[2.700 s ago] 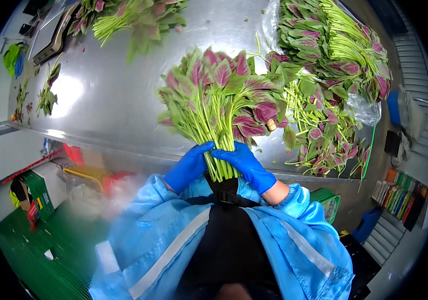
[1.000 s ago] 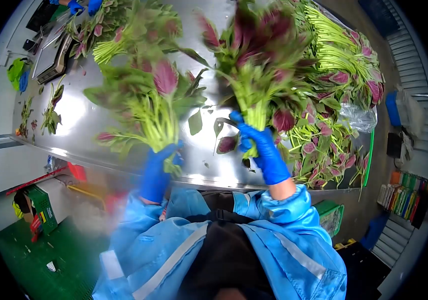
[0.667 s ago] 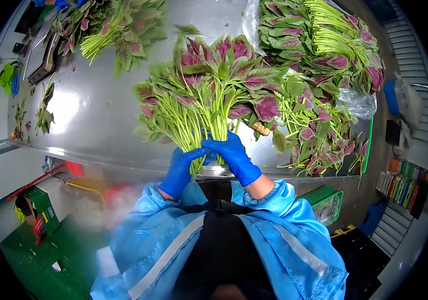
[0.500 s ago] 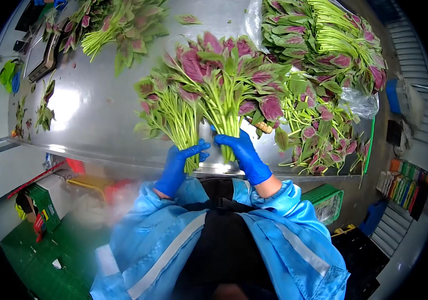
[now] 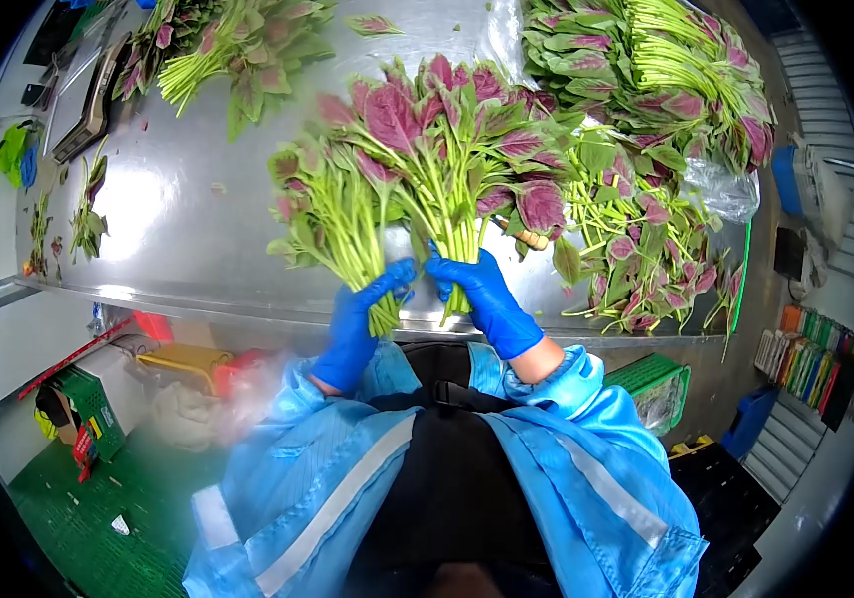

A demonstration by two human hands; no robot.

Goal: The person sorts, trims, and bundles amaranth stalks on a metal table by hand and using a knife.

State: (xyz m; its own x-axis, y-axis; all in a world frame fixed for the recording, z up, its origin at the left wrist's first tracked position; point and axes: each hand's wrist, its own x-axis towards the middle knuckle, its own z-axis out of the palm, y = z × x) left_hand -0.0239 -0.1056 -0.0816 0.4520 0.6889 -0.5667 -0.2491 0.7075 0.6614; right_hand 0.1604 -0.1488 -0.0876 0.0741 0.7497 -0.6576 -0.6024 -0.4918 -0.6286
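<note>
My left hand (image 5: 359, 324), in a blue glove, is wrapped round the stems of a leafy bunch (image 5: 337, 219) with green and purple leaves. Beside it my right hand (image 5: 482, 299), gloved too, grips the stems of a larger bunch (image 5: 452, 164). The two bunches stand leaves up above the table's front edge, their leaves overlapping and their stems apart. Just right of the larger bunch lies a wooden handle (image 5: 530, 238), partly covered by leaves. Loose cut stems and leaves (image 5: 636, 249) are heaped to the right of it.
Stacked bunches (image 5: 686, 80) lie at the back right of the metal table (image 5: 208, 214), beside clear plastic (image 5: 721, 189). At the back left are another bunch (image 5: 248, 60) and a scale (image 5: 93, 105). Blue gloves of another person show at the top left edge. A green crate (image 5: 651, 389) stands below.
A single gathered bunch in both hands is now two bunches, one per hand. The hands swung apart over the table, came back together at the front edge, then separated slightly.
</note>
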